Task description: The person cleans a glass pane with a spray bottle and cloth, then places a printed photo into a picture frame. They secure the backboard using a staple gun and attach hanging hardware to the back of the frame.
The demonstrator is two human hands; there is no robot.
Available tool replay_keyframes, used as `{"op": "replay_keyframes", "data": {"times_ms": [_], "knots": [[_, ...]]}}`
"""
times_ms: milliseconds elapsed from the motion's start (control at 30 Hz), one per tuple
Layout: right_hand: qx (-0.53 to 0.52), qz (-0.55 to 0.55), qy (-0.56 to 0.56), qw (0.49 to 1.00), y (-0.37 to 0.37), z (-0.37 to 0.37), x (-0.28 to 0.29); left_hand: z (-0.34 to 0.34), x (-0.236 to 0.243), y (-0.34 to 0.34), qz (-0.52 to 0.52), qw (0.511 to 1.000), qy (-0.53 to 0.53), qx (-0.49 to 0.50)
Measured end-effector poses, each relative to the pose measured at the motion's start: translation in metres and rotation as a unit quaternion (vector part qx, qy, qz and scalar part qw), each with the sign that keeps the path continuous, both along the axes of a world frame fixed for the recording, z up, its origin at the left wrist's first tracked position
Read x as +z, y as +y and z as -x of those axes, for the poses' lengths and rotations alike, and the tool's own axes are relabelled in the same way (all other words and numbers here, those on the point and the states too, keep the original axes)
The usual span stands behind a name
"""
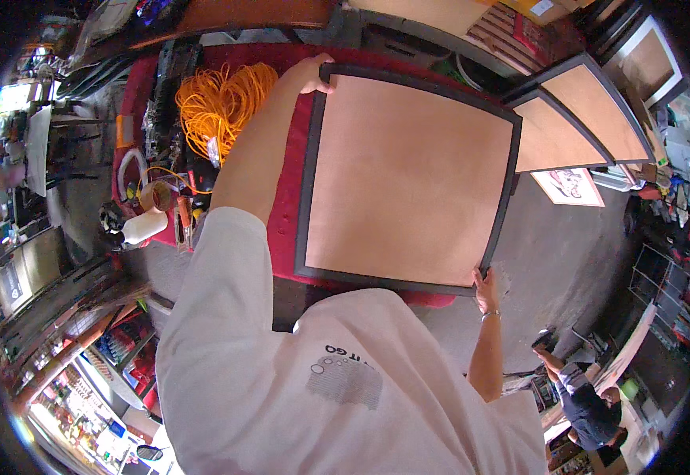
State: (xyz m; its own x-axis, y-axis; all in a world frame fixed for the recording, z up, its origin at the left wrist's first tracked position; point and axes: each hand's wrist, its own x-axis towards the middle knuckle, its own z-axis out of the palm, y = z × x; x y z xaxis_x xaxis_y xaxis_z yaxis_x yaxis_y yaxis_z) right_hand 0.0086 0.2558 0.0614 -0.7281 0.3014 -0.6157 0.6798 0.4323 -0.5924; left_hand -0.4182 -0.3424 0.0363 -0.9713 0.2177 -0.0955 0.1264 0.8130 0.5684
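Observation:
A large black picture frame point(308, 186) with a light brown board point(412, 178) filling it lies over a red-covered table. My left hand point(313, 75) grips its far left corner, fingers wrapped over the black edge. At the near right corner, my right hand point(486, 291) pinches the frame, thumb on the face by the board's edge. The fingers under the frame are hidden. Whether the frame rests fully on the table or is partly lifted, I cannot tell.
Left of the frame, the red table point(286, 206) bears a coil of orange cord point(222, 103), a tape roll point(155, 195), a white bottle point(145, 227) and hand tools point(184, 212). More framed boards point(555, 131) stand at the far right, beside a print point(568, 187). A person point(590, 404) is at the lower right.

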Motion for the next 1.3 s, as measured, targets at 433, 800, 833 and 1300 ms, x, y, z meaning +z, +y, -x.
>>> {"op": "replay_keyframes", "data": {"times_ms": [433, 800, 833, 1300], "knots": [[-0.057, 0.098, 0.014, 0.993, 0.025, -0.022, -0.013, 0.027, 0.039, 0.034, -0.03, 0.963, -0.269, 0.02], [-0.09, 0.058, -0.018, 0.994, 0.024, 0.025, -0.011, -0.03, 0.007, 0.062, 0.031, 0.971, -0.083, 0.22], [-0.089, 0.045, -0.014, 0.995, 0.023, 0.04, -0.011, -0.039, 0.005, 0.075, 0.032, 0.96, -0.103, 0.26], [0.138, -0.244, -0.072, 0.957, 0.064, 0.054, -0.009, -0.134, 0.022, 0.138, -0.028, 0.95, 0.018, 0.311]]}}
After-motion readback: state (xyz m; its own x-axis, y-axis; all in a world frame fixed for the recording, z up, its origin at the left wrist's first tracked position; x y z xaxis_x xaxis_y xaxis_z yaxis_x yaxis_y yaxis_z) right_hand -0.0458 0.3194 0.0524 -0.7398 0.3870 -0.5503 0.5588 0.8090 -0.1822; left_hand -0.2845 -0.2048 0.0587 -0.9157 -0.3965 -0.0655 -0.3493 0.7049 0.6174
